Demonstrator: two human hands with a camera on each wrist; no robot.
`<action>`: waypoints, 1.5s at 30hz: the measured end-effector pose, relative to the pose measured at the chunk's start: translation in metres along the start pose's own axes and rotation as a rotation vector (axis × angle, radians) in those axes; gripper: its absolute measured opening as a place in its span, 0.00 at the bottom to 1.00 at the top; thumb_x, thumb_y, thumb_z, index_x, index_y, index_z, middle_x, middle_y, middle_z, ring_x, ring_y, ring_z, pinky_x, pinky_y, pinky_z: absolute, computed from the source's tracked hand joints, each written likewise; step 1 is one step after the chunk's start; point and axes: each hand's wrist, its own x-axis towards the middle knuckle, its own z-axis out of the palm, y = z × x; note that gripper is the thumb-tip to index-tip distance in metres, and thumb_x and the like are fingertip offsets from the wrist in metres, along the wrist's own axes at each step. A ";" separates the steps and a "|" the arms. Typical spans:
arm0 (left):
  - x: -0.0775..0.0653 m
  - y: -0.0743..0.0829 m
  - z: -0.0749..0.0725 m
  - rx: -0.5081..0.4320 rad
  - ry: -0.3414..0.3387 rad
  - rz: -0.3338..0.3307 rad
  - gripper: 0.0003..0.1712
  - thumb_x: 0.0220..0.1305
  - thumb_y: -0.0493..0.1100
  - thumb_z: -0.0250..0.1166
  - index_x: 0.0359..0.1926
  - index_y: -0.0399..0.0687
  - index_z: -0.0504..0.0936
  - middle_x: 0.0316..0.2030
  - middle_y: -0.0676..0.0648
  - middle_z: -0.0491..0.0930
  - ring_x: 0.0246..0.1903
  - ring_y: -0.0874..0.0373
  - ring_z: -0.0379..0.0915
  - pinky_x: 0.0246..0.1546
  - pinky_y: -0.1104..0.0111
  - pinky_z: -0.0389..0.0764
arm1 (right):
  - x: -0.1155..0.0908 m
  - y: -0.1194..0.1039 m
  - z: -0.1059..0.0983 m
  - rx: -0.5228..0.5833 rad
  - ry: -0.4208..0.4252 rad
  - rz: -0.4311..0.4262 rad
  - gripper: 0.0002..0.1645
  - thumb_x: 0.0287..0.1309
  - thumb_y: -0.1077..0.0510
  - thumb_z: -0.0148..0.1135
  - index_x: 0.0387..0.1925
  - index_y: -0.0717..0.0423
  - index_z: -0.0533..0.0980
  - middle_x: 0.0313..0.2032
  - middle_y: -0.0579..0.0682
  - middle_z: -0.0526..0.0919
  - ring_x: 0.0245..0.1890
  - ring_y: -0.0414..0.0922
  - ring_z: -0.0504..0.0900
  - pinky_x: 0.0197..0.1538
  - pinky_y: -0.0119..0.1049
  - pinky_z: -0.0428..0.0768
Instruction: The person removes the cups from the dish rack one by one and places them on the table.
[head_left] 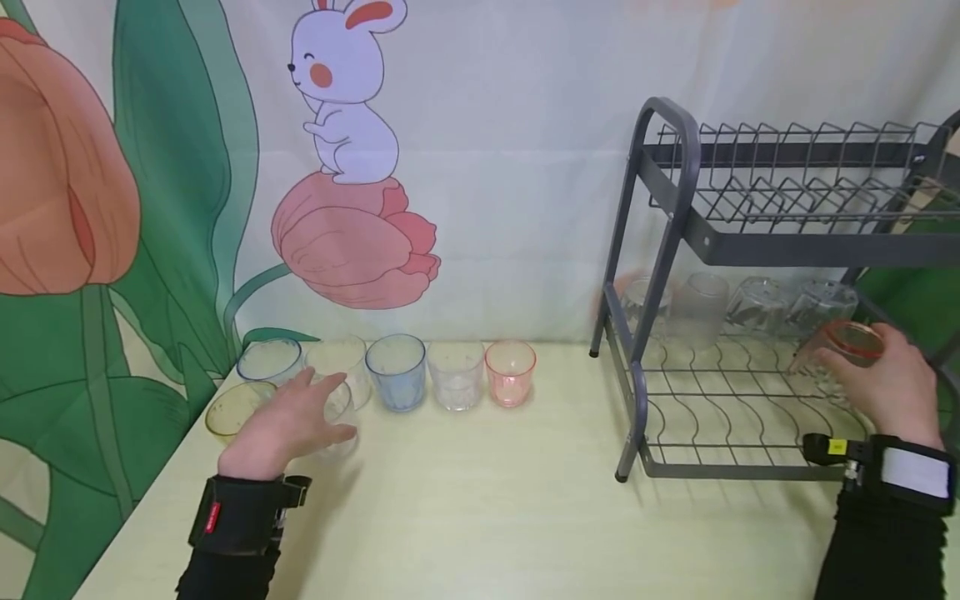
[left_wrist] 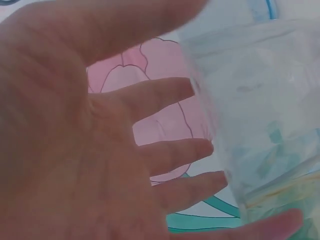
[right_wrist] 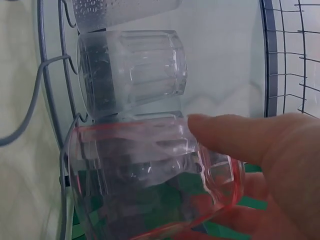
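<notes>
My left hand (head_left: 288, 421) reaches over a clear glass (head_left: 341, 406) in the front row of glasses at left. Its fingers are spread and nearly straight, with the tips beside that glass's rim; in the left wrist view I cannot tell how firmly they touch it. At the rack's lower tier, my right hand (head_left: 892, 387) grips a red-tinted glass (right_wrist: 145, 185) near its base, thumb on one side and fingers on the other. The glass is turned mouth down, close to the wires. Next to it, a clear ribbed glass (right_wrist: 135, 70) stands upside down.
A dark two-tier wire rack (head_left: 697, 237) stands at right, with several upturned glasses along its lower back. On the table (head_left: 480, 517) are a yellow glass (head_left: 234, 408), a blue glass (head_left: 397, 375), a pink glass (head_left: 512, 375) and several others. A printed curtain hangs behind.
</notes>
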 end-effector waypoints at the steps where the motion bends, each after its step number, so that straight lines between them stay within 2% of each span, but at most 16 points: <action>1: -0.001 0.001 -0.001 -0.004 -0.002 -0.001 0.48 0.57 0.54 0.70 0.71 0.38 0.61 0.68 0.21 0.48 0.66 0.23 0.43 0.58 0.30 0.56 | 0.000 -0.001 -0.001 0.000 -0.006 0.010 0.48 0.69 0.45 0.52 0.73 0.72 0.43 0.65 0.80 0.52 0.65 0.75 0.52 0.60 0.70 0.59; 4: -0.002 0.004 -0.003 0.001 0.008 0.010 0.51 0.57 0.59 0.70 0.72 0.38 0.60 0.70 0.22 0.45 0.67 0.22 0.39 0.57 0.28 0.54 | -0.003 -0.003 -0.004 0.018 -0.006 0.040 0.50 0.69 0.43 0.50 0.74 0.68 0.40 0.67 0.80 0.46 0.66 0.76 0.48 0.60 0.71 0.58; 11: -0.007 0.012 -0.012 0.021 0.030 0.004 0.55 0.55 0.67 0.67 0.74 0.42 0.58 0.71 0.24 0.43 0.68 0.24 0.38 0.54 0.27 0.57 | -0.004 -0.005 -0.014 0.071 -0.003 0.121 0.53 0.68 0.38 0.46 0.76 0.60 0.33 0.68 0.80 0.36 0.68 0.76 0.41 0.58 0.74 0.58; 13: -0.010 0.013 -0.015 0.029 0.043 0.005 0.55 0.55 0.69 0.66 0.74 0.43 0.58 0.71 0.25 0.44 0.68 0.24 0.39 0.53 0.27 0.58 | -0.002 -0.005 -0.015 0.090 0.008 0.119 0.53 0.67 0.37 0.46 0.76 0.59 0.34 0.69 0.78 0.37 0.68 0.75 0.41 0.58 0.74 0.58; 17: -0.013 0.016 -0.019 0.048 0.072 0.027 0.55 0.55 0.71 0.64 0.73 0.44 0.60 0.71 0.26 0.47 0.68 0.26 0.42 0.53 0.27 0.57 | 0.001 -0.002 -0.016 0.168 0.074 0.088 0.54 0.65 0.33 0.48 0.77 0.58 0.40 0.71 0.73 0.47 0.68 0.71 0.51 0.57 0.70 0.64; 19: -0.014 0.017 -0.020 0.056 0.078 0.034 0.54 0.55 0.72 0.64 0.73 0.45 0.60 0.71 0.26 0.48 0.68 0.26 0.44 0.53 0.26 0.57 | -0.002 -0.004 -0.018 0.228 0.099 0.072 0.53 0.65 0.35 0.51 0.77 0.57 0.43 0.70 0.71 0.54 0.64 0.69 0.61 0.51 0.62 0.73; 21: -0.014 0.018 -0.020 0.067 0.084 0.040 0.54 0.56 0.72 0.63 0.73 0.45 0.61 0.70 0.26 0.50 0.67 0.25 0.45 0.52 0.26 0.57 | -0.007 -0.009 -0.023 0.274 0.110 0.061 0.50 0.65 0.39 0.54 0.76 0.58 0.45 0.65 0.71 0.59 0.52 0.62 0.73 0.41 0.46 0.81; 22: -0.014 0.018 -0.020 0.070 0.085 0.041 0.54 0.56 0.72 0.63 0.73 0.45 0.61 0.70 0.26 0.50 0.66 0.25 0.46 0.52 0.26 0.58 | -0.008 -0.012 -0.025 0.304 0.124 0.045 0.49 0.65 0.41 0.56 0.76 0.58 0.46 0.60 0.68 0.64 0.46 0.55 0.76 0.36 0.37 0.81; 24: -0.014 0.020 -0.021 0.070 0.087 0.044 0.54 0.56 0.72 0.63 0.73 0.45 0.60 0.70 0.26 0.51 0.66 0.24 0.47 0.52 0.27 0.58 | -0.009 -0.013 -0.029 0.364 0.136 0.012 0.48 0.64 0.45 0.59 0.75 0.58 0.47 0.51 0.58 0.66 0.37 0.40 0.73 0.28 0.22 0.75; 26: -0.015 0.020 -0.022 0.065 0.087 0.047 0.54 0.56 0.71 0.63 0.73 0.44 0.60 0.70 0.26 0.51 0.66 0.24 0.47 0.52 0.27 0.59 | 0.002 -0.004 -0.027 0.397 0.142 -0.002 0.50 0.62 0.44 0.61 0.74 0.55 0.47 0.52 0.55 0.63 0.38 0.34 0.68 0.25 0.16 0.73; 31: -0.015 0.020 -0.022 0.052 0.082 0.045 0.55 0.55 0.72 0.63 0.73 0.44 0.60 0.70 0.26 0.51 0.66 0.25 0.47 0.53 0.27 0.58 | -0.007 -0.015 -0.031 0.398 0.128 -0.022 0.50 0.62 0.44 0.61 0.74 0.58 0.46 0.60 0.60 0.58 0.39 0.35 0.71 0.26 0.16 0.74; 34: -0.014 0.023 -0.022 0.042 0.089 0.066 0.55 0.56 0.72 0.63 0.73 0.43 0.60 0.69 0.26 0.52 0.66 0.25 0.49 0.54 0.29 0.59 | -0.031 -0.041 -0.045 0.406 0.127 -0.048 0.46 0.64 0.50 0.60 0.72 0.63 0.47 0.51 0.51 0.60 0.31 0.28 0.69 0.26 0.15 0.73; 36: -0.015 0.028 -0.024 0.023 0.101 0.088 0.53 0.57 0.70 0.63 0.73 0.42 0.60 0.69 0.26 0.53 0.66 0.26 0.50 0.56 0.30 0.59 | -0.034 -0.044 -0.047 0.406 0.126 -0.065 0.46 0.64 0.50 0.60 0.72 0.63 0.48 0.51 0.50 0.60 0.28 0.24 0.66 0.26 0.15 0.74; 38: -0.015 0.035 -0.026 -0.001 0.117 0.116 0.52 0.59 0.69 0.63 0.73 0.43 0.60 0.69 0.28 0.55 0.66 0.28 0.51 0.57 0.32 0.60 | -0.033 -0.041 -0.047 0.417 0.129 -0.079 0.46 0.64 0.49 0.62 0.73 0.58 0.50 0.55 0.56 0.62 0.34 0.29 0.71 0.27 0.17 0.75; 42: -0.015 0.049 -0.030 -0.041 0.139 0.168 0.49 0.61 0.67 0.63 0.73 0.43 0.61 0.68 0.31 0.57 0.67 0.33 0.53 0.60 0.37 0.62 | -0.024 -0.026 -0.039 0.425 0.155 -0.131 0.45 0.62 0.47 0.64 0.74 0.41 0.53 0.57 0.52 0.63 0.41 0.34 0.69 0.28 0.18 0.76; 45: -0.015 0.056 -0.032 -0.060 0.139 0.185 0.48 0.62 0.64 0.64 0.73 0.41 0.60 0.68 0.31 0.59 0.66 0.34 0.55 0.61 0.39 0.62 | -0.026 -0.028 -0.041 0.451 0.164 -0.162 0.44 0.61 0.48 0.65 0.74 0.39 0.55 0.54 0.45 0.63 0.39 0.30 0.66 0.29 0.19 0.77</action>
